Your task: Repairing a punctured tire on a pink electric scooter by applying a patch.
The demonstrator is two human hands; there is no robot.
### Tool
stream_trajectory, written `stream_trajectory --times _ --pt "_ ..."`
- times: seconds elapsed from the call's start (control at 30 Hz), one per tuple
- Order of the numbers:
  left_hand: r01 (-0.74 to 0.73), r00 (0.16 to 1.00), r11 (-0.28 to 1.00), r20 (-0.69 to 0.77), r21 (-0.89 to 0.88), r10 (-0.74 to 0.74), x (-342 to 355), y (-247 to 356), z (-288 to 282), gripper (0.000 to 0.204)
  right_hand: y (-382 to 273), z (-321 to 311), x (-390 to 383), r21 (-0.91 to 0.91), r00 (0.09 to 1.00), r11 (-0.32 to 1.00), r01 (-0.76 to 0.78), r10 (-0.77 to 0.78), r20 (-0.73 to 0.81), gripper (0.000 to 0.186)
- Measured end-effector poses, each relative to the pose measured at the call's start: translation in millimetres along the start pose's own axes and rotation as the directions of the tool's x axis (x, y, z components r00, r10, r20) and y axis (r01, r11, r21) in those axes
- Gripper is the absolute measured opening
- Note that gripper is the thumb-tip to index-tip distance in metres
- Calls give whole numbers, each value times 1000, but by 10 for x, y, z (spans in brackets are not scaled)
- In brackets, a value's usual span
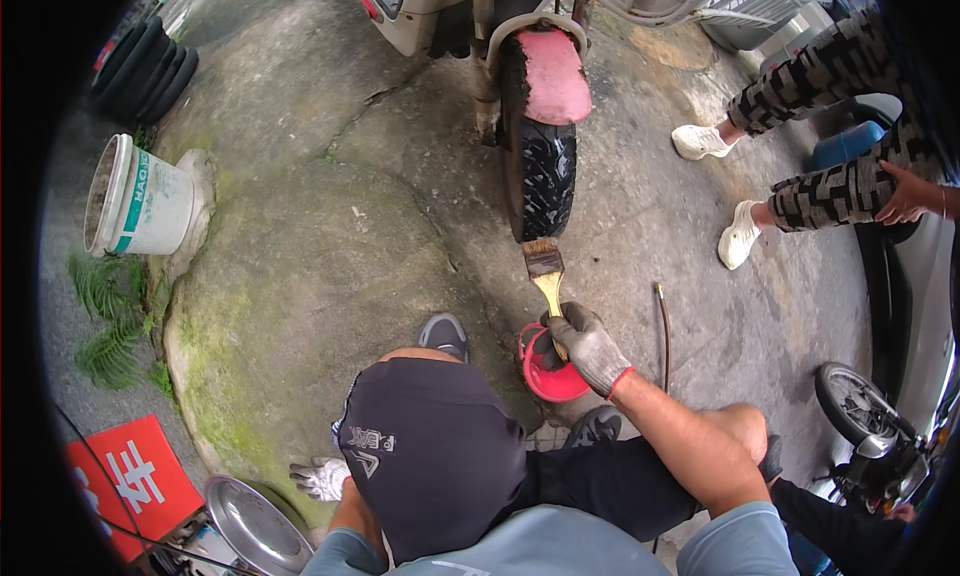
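At ten o'clock, the gloved left hand (pixel 322 479) has its fingers loosely spread, apparently holding nothing. At one o'clock, the gloved right hand (pixel 592 350) curls tightly round one paintbrush (pixel 546 266), near one red bucket (pixel 553 384). At twelve, one tyre (pixel 545 181) looks dark and wet below one pink covering (pixel 556 76) (perhaps already brushed there); how much is left, I cannot tell.

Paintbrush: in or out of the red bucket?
Out: the right hand holds the paintbrush, its bristles clear of the red bucket, near the mounted tire.
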State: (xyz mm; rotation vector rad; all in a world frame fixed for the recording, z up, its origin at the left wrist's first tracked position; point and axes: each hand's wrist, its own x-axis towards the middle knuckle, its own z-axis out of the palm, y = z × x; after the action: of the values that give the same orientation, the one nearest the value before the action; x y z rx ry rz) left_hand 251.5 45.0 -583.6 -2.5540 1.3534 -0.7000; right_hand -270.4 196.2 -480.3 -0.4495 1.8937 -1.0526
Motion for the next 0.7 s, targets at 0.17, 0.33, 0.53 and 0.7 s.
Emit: stream_trajectory --times 0.17,0.33,0.53,0.7 --pt "-42 999 998 -3 -38 42 -172 94 121 62 -461 -84 -177 248 998 967 -57 56 11 29" --pt "36 999 999 38 2 -36 -143 114 24 59 -586 -156 -84 296 998 953 -61 66 -7 28" --pt "61 995 997 71 36 -63 -140 128 -43 58 -443 35 -264 60 966 975 -213 201 165 35" --pt "45 994 998 93 43 -49 -134 170 -80 59 -484 -29 -346 254 966 946 -203 152 208 37"
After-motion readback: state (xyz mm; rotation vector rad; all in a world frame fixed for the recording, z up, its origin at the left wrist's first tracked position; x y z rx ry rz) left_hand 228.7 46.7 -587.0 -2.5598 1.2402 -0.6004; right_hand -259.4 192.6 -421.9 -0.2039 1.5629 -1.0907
